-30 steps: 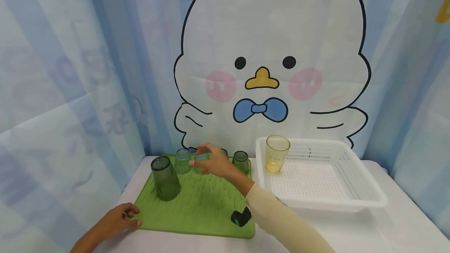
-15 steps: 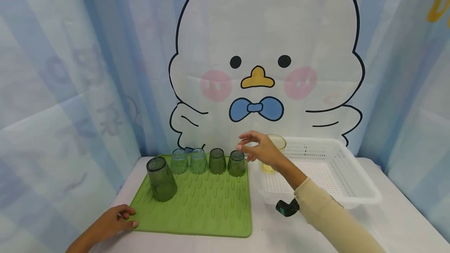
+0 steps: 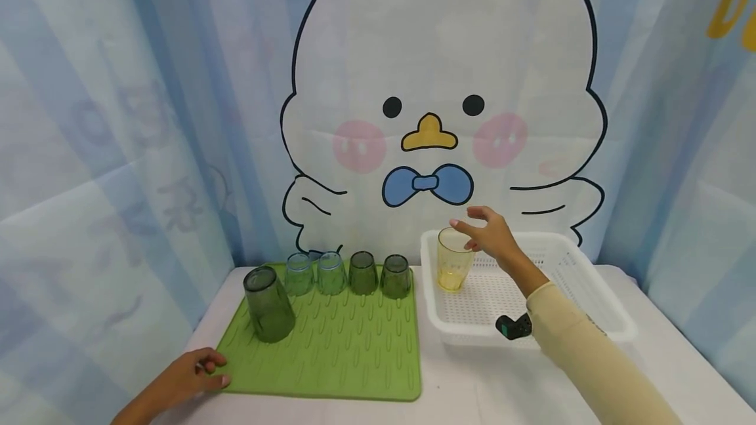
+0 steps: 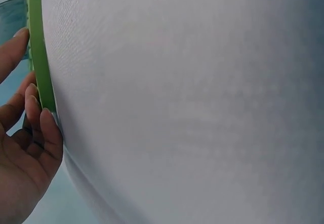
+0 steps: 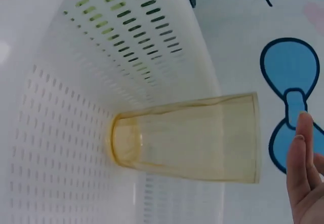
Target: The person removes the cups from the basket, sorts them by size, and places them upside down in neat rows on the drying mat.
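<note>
In the head view, a clear yellow glass (image 3: 453, 266) stands upright in the left end of a white perforated basket (image 3: 614, 320). My right hand (image 3: 493, 236) is just above its rim with thumb and fingers spread. The right wrist view shows the fingertips apart from the yellow glass (image 5: 187, 139), beyond its mouth. My left hand (image 3: 191, 376) rests at the front left corner of a green ridged drying mat (image 3: 354, 353), fingers loosely bent. Close up, its thumb and fingertips touch the mat's edge (image 4: 43, 77); their undersides are partly hidden.
Upside down on the mat are a tall dark green glass (image 3: 268, 307), two small bluish glasses (image 3: 299, 274) and two small dark glasses (image 3: 395, 277). A white cloth (image 3: 455, 385) covers the table. Printed curtains (image 3: 437, 51) hang close behind.
My right hand has moved right, from above the small glasses on the mat, past them, to over the yellow glass. The left hand stays at the mat's corner. The view has shifted slightly.
</note>
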{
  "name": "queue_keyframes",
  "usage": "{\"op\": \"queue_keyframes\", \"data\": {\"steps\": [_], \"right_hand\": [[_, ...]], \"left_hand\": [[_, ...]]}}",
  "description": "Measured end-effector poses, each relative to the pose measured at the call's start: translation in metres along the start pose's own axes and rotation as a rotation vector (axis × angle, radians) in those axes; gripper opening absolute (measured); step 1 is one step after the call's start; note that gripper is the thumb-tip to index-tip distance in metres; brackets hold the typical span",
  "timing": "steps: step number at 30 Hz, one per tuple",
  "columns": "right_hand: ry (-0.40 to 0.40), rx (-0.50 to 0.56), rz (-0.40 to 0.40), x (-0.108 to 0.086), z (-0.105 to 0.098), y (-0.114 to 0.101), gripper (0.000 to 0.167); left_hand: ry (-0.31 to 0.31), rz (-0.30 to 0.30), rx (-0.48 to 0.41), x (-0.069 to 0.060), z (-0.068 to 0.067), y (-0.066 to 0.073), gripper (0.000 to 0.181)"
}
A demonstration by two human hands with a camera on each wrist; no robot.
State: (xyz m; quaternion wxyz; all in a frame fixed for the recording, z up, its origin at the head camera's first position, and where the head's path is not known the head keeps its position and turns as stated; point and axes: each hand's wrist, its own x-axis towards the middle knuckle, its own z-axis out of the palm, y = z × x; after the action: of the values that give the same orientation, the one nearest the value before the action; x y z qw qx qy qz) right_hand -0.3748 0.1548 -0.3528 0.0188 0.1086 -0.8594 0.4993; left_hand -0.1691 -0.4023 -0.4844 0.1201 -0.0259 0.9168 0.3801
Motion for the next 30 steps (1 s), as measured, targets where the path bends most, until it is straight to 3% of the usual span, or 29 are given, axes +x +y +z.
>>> {"op": "queue_keyframes", "data": {"steps": [5, 10, 20, 30], "right_hand": [[-0.116, -0.084, 0.118, 0.002, 0.0, 0.01, 0.101], [-0.195, -0.152, 0.163, 0.004, 0.001, 0.014, 0.108], [-0.215, -0.242, 0.153, 0.005, -0.001, 0.016, 0.103], [-0.206, -0.274, 0.107, -0.004, -0.001, 0.021, 0.091]], "left_hand": [[-0.012, -0.018, -0.014, 0.0, 0.001, 0.002, 0.047], [-0.032, -0.003, -0.019, -0.001, -0.001, 0.004, 0.048], [-0.044, 0.03, -0.009, 0.002, -0.003, 0.003, 0.044], [-0.022, 0.017, 0.028, 0.0, -0.001, 0.006, 0.042]]}}
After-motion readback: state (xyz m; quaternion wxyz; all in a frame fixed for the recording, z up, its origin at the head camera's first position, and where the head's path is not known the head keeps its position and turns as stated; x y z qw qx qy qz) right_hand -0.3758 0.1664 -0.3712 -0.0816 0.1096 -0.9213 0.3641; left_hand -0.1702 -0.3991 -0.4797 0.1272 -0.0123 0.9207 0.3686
